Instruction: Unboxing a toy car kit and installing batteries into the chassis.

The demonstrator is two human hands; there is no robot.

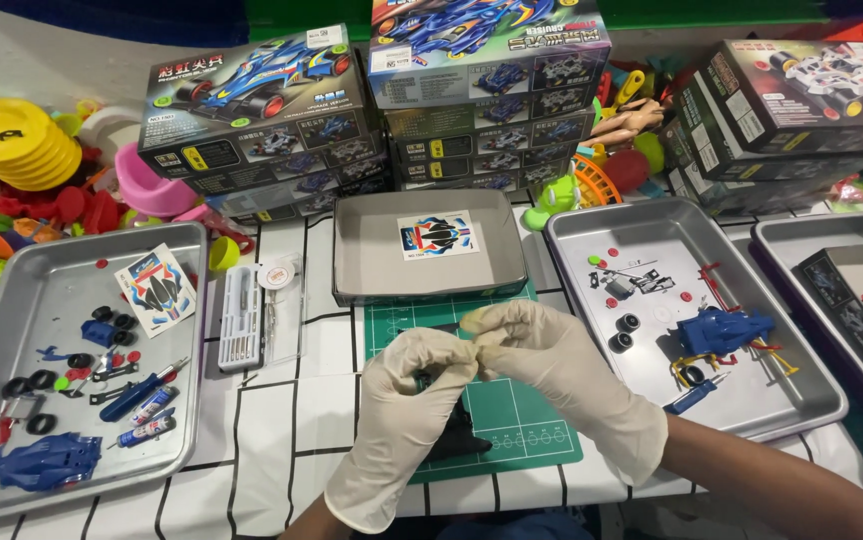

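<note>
White-gloved, the left hand [407,400] and right hand [552,365] pinch together over the green mat [522,420], seemingly closed on some tiny part I cannot make out, above a black piece [462,440]; fitting it likely needs steady fingers.

cream latex gloves, both hands [402,400]

Above the green cutting mat [512,415], the gloved left hand [407,420] and right hand [562,370] meet fingertip to fingertip, a black part [457,440] lying beneath them.
</note>
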